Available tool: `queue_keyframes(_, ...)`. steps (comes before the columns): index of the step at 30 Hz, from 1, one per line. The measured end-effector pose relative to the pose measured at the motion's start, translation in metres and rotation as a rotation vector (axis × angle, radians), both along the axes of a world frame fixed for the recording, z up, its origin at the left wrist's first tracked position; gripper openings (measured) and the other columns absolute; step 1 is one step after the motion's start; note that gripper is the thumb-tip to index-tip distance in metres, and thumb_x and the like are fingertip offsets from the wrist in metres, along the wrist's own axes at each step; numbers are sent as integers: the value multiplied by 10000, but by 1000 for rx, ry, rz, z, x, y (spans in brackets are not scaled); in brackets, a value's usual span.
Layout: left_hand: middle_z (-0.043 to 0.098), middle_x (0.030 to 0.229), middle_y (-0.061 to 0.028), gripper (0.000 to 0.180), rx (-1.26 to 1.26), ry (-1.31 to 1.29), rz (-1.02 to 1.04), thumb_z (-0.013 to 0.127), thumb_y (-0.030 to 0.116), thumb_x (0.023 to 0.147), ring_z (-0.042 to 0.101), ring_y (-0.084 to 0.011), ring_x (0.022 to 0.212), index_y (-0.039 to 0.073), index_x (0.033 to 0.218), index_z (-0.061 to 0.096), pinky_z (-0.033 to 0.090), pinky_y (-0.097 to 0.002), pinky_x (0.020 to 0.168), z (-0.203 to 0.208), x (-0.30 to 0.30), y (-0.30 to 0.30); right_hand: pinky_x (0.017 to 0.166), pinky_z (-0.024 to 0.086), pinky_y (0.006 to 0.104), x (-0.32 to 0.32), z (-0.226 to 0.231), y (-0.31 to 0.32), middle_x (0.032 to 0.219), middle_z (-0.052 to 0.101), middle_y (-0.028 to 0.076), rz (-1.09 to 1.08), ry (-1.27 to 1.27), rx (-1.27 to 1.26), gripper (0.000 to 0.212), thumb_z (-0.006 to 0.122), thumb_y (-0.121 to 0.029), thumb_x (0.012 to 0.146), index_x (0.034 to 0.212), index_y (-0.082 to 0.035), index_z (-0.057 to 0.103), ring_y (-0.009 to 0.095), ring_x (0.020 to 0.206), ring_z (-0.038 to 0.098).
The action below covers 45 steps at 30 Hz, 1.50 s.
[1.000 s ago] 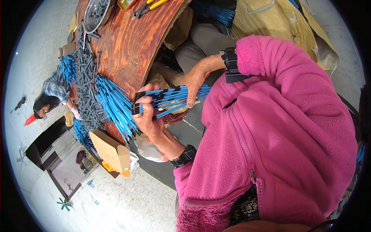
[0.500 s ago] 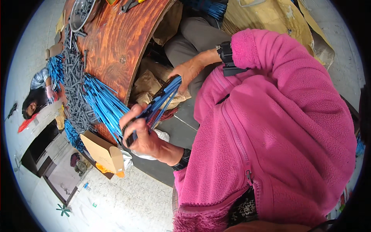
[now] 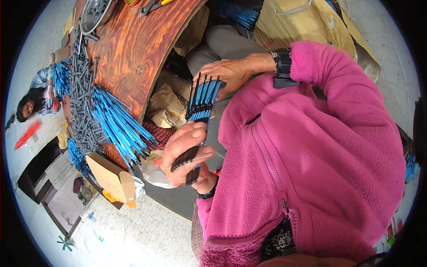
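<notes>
My left hand (image 3: 189, 153) is closed around the lower part of a flat bundle of blue rods (image 3: 204, 95). The rods lie side by side, with black tips at the upper end and black fittings across the middle. A dark ridged piece (image 3: 184, 161) crosses my left fingers. My right hand (image 3: 231, 73) is closed at the bundle's upper right edge, its fingertips partly hidden behind the rods. A heap of similar blue rods with dark ends (image 3: 118, 122) lies fanned out on the wooden table, left of my hands.
Many grey plastic pieces (image 3: 82, 98) cover the table's far-left side, below a metal bowl (image 3: 89, 27). An open cardboard box (image 3: 109, 178) stands near the table edge. Brown paper (image 3: 167, 104) lies below the table. A co-worker (image 3: 38, 98) sits beyond, beside more blue rods.
Both hands have shifted right, the left one moving away from the rod heap. The bundle has turned from slanted to nearly upright, its black tips now pointing up.
</notes>
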<state>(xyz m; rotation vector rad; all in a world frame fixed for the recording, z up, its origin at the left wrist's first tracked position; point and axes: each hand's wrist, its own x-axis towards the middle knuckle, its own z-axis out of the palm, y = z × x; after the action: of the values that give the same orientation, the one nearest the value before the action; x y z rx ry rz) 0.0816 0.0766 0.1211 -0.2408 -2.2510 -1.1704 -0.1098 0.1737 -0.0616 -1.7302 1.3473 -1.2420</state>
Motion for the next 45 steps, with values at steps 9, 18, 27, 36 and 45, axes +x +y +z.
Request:
queue_keyframes(9,668,947,-211,200,286,191,237,730,218,852,703,-388,809,28,833,672,597,-503,765,-10,0,5,1056,387,404,-7,3,4,1304,557,149,233,-344,107,694,607,-575,913,1352,-44,525,286,1244,499)
queue_keyframes(18,684,963,-165,122,34,-92,99,718,147,780,696,-343,933,31,819,714,565,-480,872,-16,3,24,990,406,375,-11,8,-3,1149,621,136,439,-335,446,871,368,-737,938,1387,2,477,231,1095,544)
queue_keyframes(27,709,986,-131,332,126,-181,32,787,73,563,703,-309,958,34,893,778,585,-423,855,-30,14,37,1066,384,313,18,-7,9,1326,587,70,481,-752,565,746,338,-641,999,1386,-32,525,177,1221,526)
queue_keyframes(36,703,1031,-133,397,137,-166,-34,735,123,522,697,-301,982,22,903,777,589,-385,853,-30,11,26,1076,374,300,20,34,2,1257,637,62,385,-1129,779,556,493,-491,1012,1292,-25,609,157,1192,549)
queue_keyframes(45,693,1029,-147,368,165,-162,-21,712,85,564,691,-318,994,13,920,773,580,-405,870,-30,10,33,984,430,294,28,31,-4,1143,687,69,399,-1202,723,338,570,-304,990,1123,-14,680,154,1096,595)
